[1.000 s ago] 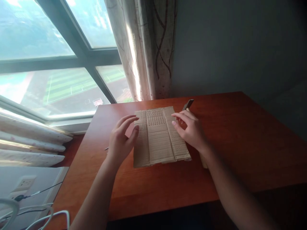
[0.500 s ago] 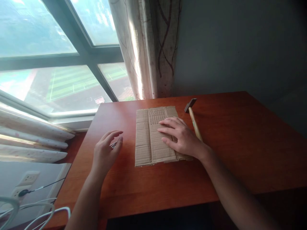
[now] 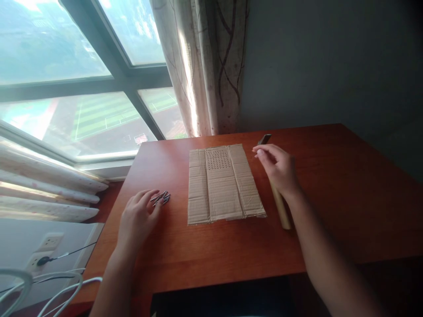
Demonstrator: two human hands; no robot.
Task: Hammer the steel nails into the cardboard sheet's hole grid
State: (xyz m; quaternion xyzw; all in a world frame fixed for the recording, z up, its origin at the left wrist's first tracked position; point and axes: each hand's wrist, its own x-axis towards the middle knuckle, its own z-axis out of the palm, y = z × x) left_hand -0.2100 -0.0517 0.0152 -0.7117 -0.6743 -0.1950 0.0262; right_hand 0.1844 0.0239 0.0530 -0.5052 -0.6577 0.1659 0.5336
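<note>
Under R hand (image 3: 277, 169), hammer (image 3: 280, 211) lengthwise, head (image 3: 264, 139) far.

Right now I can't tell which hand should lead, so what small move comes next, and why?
Probably pinch up one of the nails with the left hand: its fingertips lie at the pile, the right hand sits over the hammer, and the cardboard lies flat between them.

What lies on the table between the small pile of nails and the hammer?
The head view shows a flat cardboard sheet, punched with small holes at its far end, between the nails and the hammer.
</note>
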